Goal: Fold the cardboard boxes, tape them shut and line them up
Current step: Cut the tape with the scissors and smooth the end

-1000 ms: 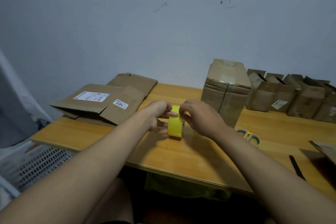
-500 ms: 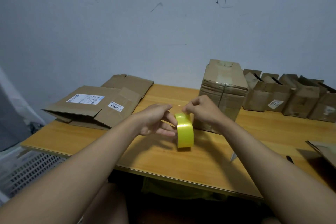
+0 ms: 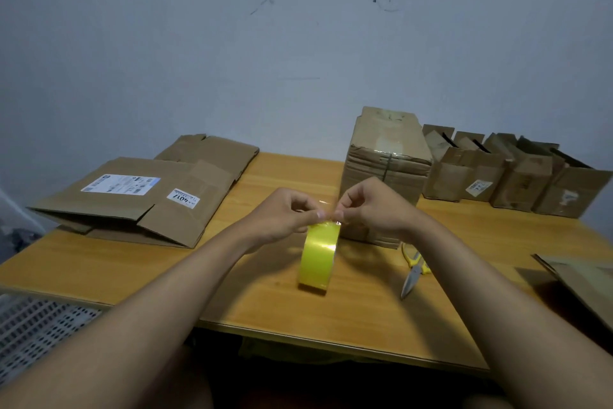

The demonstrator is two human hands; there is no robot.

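At frame centre the yellow tape roll (image 3: 319, 257) stands on edge on the table (image 3: 365, 319), left hand (image 3: 282, 219) and right hand (image 3: 371, 208) both pinching its top, apparently to free the end for the folded box (image 3: 386, 173) just behind.

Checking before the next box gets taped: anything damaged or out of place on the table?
The upright box behind the tape roll is badly creased around its top. Scissors lie loose beside it. Both hands, left and right, pinch at the roll's top.
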